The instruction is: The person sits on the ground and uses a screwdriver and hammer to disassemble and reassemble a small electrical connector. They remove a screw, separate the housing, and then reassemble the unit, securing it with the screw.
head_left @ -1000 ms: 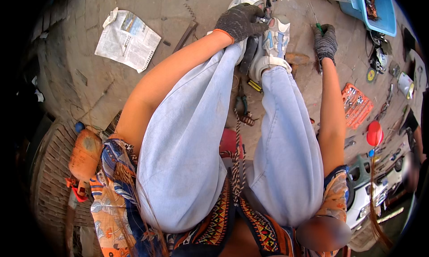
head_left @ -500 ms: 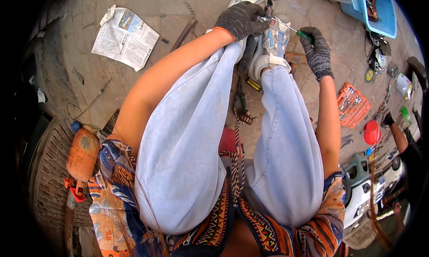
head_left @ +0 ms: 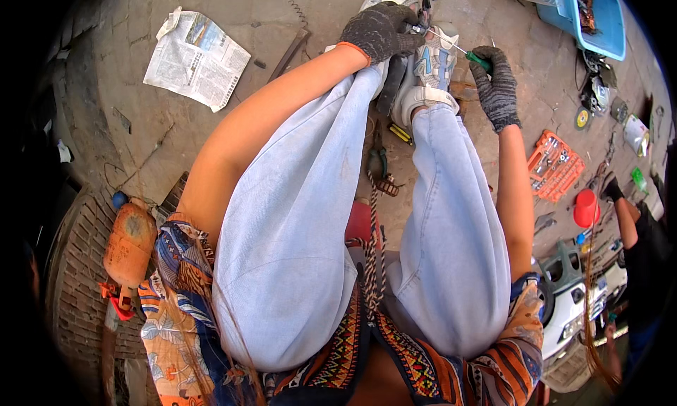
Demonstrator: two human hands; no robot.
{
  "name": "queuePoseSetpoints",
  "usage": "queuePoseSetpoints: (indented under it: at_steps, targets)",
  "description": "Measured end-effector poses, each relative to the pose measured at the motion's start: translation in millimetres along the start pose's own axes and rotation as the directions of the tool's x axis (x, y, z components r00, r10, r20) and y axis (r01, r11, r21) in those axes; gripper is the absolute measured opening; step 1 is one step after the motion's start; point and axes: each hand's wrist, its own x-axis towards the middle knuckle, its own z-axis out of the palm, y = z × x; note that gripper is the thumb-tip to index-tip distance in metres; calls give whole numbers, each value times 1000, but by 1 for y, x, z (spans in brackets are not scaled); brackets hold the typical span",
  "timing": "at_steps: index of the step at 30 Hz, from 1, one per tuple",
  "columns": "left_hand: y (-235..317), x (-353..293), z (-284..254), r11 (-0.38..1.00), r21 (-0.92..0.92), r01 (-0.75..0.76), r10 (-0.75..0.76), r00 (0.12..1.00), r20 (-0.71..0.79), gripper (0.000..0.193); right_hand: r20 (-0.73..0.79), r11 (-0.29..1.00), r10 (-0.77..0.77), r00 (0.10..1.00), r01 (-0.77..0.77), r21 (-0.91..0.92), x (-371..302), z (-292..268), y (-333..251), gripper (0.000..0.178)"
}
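Observation:
My left hand (head_left: 381,32), in a dark grey knit glove, is closed around a small dark part with a black cable (head_left: 424,12), held above my shoes. The fingers hide most of this part. My right hand (head_left: 499,88), gloved the same way, grips the green handle of a screwdriver (head_left: 477,59). Its thin metal shaft slants up and left, with the tip at the part beside my left fingers. Whether the tip sits in a screw is too small to tell. Pliers (head_left: 379,162) and a yellow-and-black tool (head_left: 400,134) lie on the floor between my legs.
A newspaper sheet (head_left: 197,60) and a metal bar (head_left: 288,55) lie left. At right are a blue bin (head_left: 612,45), an orange socket-set case (head_left: 555,167), a red bowl (head_left: 586,208) and a co-worker's arm (head_left: 626,222). An orange cylinder (head_left: 130,240) stands lower left.
My right hand has shifted slightly left with the screwdriver, and its grip on the handle looks a little looser. My left hand stays in place. The co-worker at right has moved slightly.

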Motion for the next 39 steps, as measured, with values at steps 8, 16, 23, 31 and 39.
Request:
queuePoseSetpoints:
  at_steps: [8,16,23,31,39]
  targets:
    - [1,-1,0,996,53,-72,76,994,-83,51,-14,1000,-10,1000,10,-2,-1,3,0,19]
    - [2,-1,-2,1000,-5,-23,23,1000,-20,69,-40,999,-17,999,16,-39,0,6,0,19]
    - [2,0,2,999,28,-39,41,996,-77,48,-12,997,56,998,-56,-62,2,9,-4,20]
    - [7,0,-2,1000,21,-1,2,999,-38,47,32,836,-340,940,318,-446,12,2,-22,29]
    - [3,1,1,1000,-15,9,-9,1000,-17,58,171,997,12,985,1,-76,4,8,-5,26]
